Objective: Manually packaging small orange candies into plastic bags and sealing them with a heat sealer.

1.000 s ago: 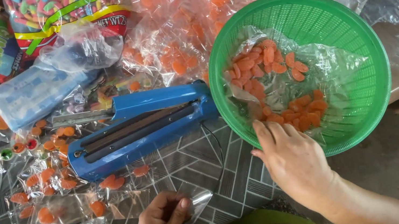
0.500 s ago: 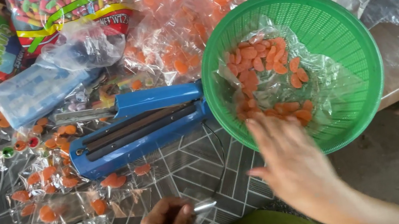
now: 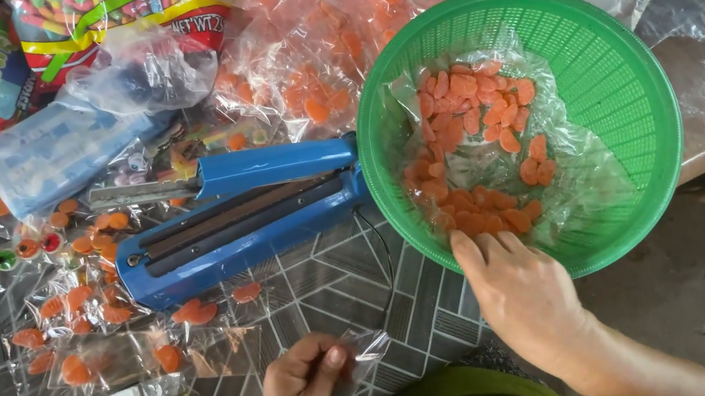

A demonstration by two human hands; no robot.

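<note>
Landmark = green basket (image 3: 631, 81), sitting at the table edge w/ a clear liner sheet and a heap of orange candies (image 3: 472, 138) inside; vs 1.0 s ago the basket sits about the same spot but the heap has shifted, bunched more toward the centre-left and near wall, so it's been stirred or raked. Just left of the basket, touching its rim, lies the blue heat sealer (image 3: 231, 219), unmoved apart from a small camera drift. Further left of the basket, sealed clear packets of orange candy (image 3: 82, 308) are strewn over the patterned table, same as before; behind the basket, bigger clear bags of the same candy. Right hand (image 3: 519, 294) is at the basket's near rim, fingers over the edge and dipped among the nearest candies, curled as if gathering; can't tell if any pieces are actually pinched. Half a sec ago it was blurred and lifted mid-sweep, a sec ago planted at the rim as now, so it went up and came back down to scoop. My read: another portion is being picked. Left hand (image 3: 303, 385), well below-left of the basket near the person's lap, pinches a small clear bag (image 3: 362, 349) btw thumb and fingers; bag mouth now points more toward the basket than earlier, looks empty, prob. waiting for the fill.
</note>
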